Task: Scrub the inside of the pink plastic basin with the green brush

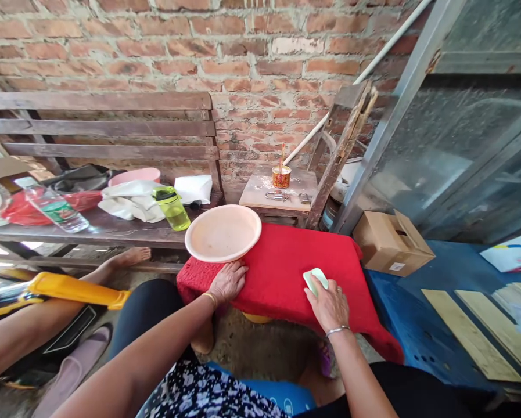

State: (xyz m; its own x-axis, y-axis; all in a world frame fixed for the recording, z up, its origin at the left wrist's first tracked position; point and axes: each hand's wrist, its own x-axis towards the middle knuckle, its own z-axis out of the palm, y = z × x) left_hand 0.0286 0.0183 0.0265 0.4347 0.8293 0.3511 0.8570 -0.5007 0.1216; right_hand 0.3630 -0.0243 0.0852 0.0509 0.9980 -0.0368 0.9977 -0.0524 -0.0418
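Observation:
My left hand (229, 283) lies on the front edge of a red cloth (281, 273), fingers stretched out, just below a pale pink plastic basin (223, 232). The basin looks empty and stands on the cloth's left end; whether my fingertips touch it I cannot tell. My right hand (331, 303) is on the right part of the cloth, its fingers closed around a pale green, rounded flat block (316, 280). The hand covers part of the block, and its exact kind does not show. The cloth drapes over a low table or bench.
A wooden bench (112, 152) on the left bears a green bottle (173, 209), a water bottle (55, 206) and bags. Behind the cloth, a small stool (251, 194) holds an incense pot (281, 176). A cardboard box (391, 241) and wooden strips (469, 331) lie on a blue surface, right. Another person's leg is at left.

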